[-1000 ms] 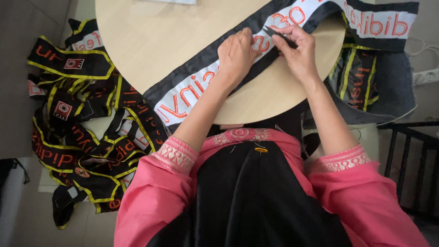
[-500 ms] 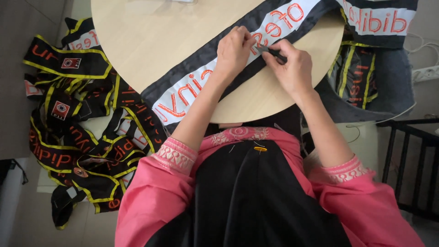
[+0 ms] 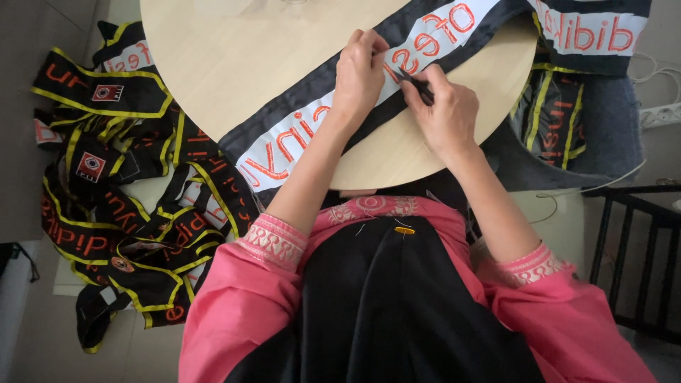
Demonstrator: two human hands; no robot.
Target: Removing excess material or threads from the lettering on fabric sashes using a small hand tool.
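Observation:
A long black sash (image 3: 298, 135) with a white band and orange lettering lies diagonally across a round pale wooden table (image 3: 234, 64). My left hand (image 3: 360, 74) presses the sash down near its middle, fingers curled on the white band. Just to its right, my right hand (image 3: 443, 117) grips a small dark tool (image 3: 413, 81) whose tip touches the white band next to my left fingers. Which kind of tool it is cannot be told.
A heap of black sashes with yellow trim and orange lettering (image 3: 120, 184) lies on the floor at the left. More sashes fill a dark grey bag (image 3: 603, 135) at the right. A black metal rack (image 3: 638, 262) stands at the lower right, and a white power strip (image 3: 660, 113) at the right edge.
Both hands slid down and left along the sash, and the right hand closed in on the left with the tool. The sash shifted a little on the table.

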